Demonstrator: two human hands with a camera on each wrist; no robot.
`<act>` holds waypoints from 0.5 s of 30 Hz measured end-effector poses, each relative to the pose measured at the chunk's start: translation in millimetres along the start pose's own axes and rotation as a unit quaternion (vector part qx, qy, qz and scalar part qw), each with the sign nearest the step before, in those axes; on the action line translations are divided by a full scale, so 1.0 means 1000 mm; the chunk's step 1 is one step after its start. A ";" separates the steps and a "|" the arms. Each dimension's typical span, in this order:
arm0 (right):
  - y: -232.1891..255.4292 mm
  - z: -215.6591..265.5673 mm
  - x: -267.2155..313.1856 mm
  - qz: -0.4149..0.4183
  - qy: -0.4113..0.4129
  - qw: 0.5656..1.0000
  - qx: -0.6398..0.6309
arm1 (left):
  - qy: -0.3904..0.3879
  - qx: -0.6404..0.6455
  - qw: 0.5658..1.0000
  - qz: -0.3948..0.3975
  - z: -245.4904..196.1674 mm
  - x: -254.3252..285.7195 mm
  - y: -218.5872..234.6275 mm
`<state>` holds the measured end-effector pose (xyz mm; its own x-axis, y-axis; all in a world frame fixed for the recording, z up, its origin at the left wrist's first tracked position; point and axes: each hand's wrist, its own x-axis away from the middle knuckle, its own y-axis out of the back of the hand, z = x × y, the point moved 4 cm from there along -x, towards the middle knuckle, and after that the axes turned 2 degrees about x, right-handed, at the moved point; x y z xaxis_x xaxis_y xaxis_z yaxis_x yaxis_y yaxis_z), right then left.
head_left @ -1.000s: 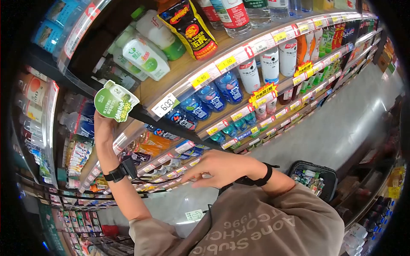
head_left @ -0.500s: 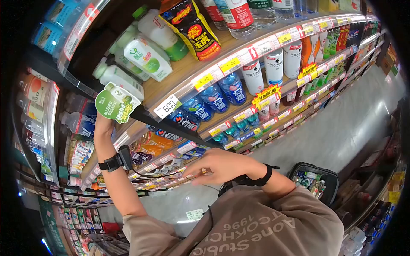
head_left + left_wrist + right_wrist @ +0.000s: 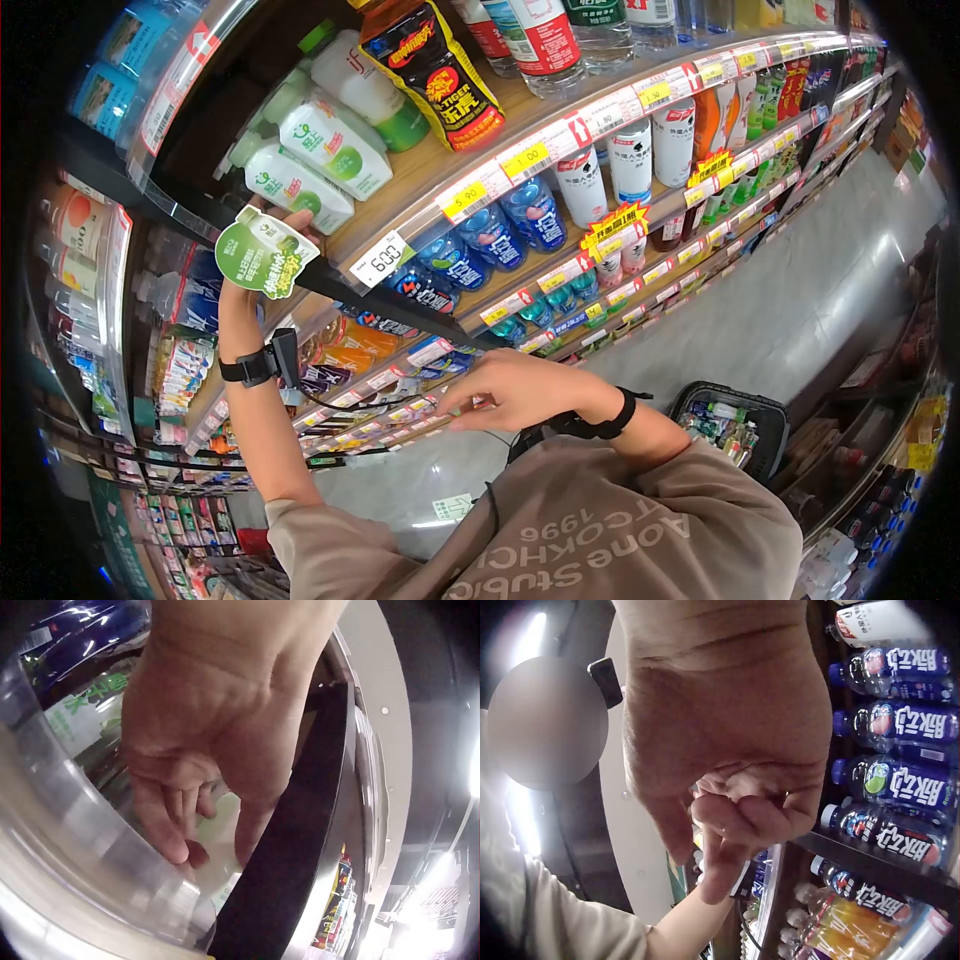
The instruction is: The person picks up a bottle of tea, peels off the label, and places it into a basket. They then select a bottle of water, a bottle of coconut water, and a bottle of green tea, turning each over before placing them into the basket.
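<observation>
Left hand [image 3: 262,262] reached to the top shelf [image 3: 420,178], fingers behind a green tag [image 3: 262,254] — grip unclear; right hand [image 3: 510,392] hung idle, loosely curled.

Relative to the shelf edge [image 3: 470,190]: bottles [image 3: 330,145] lie on it, seemingly behind; drink bottles [image 3: 500,235] stand below; the basket [image 3: 735,420] sits far below-right.

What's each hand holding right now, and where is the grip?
The left hand touches a green shelf tag from behind near its top edge; the exact grip is hidden. The right hand holds nothing.
</observation>
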<state>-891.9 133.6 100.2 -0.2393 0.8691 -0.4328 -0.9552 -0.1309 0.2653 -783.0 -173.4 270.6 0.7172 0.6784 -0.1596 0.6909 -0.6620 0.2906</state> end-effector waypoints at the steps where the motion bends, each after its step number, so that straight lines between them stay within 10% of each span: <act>1: 0.000 0.000 0.000 0.002 -0.006 1.000 -0.003 | 0.008 -0.027 1.000 -0.003 0.000 -0.002 0.000; 10: 0.005 -0.003 0.012 -0.004 -0.003 1.000 0.018 | -0.050 -0.026 0.998 0.026 0.001 0.009 0.021; 14: 0.040 0.000 0.051 -0.044 -0.040 0.998 0.030 | -0.117 -0.016 0.972 -0.205 -0.023 0.068 0.040; 15: 0.052 -0.003 0.069 -0.068 -0.070 0.995 0.024 | -0.095 -0.050 0.983 -0.152 -0.035 0.089 0.036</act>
<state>-958.4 185.1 81.7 -0.0784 0.9353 -0.3450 -0.9671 0.0127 0.2542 -697.8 -125.7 300.3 0.4902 0.7620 -0.4232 0.8699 -0.3971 0.2926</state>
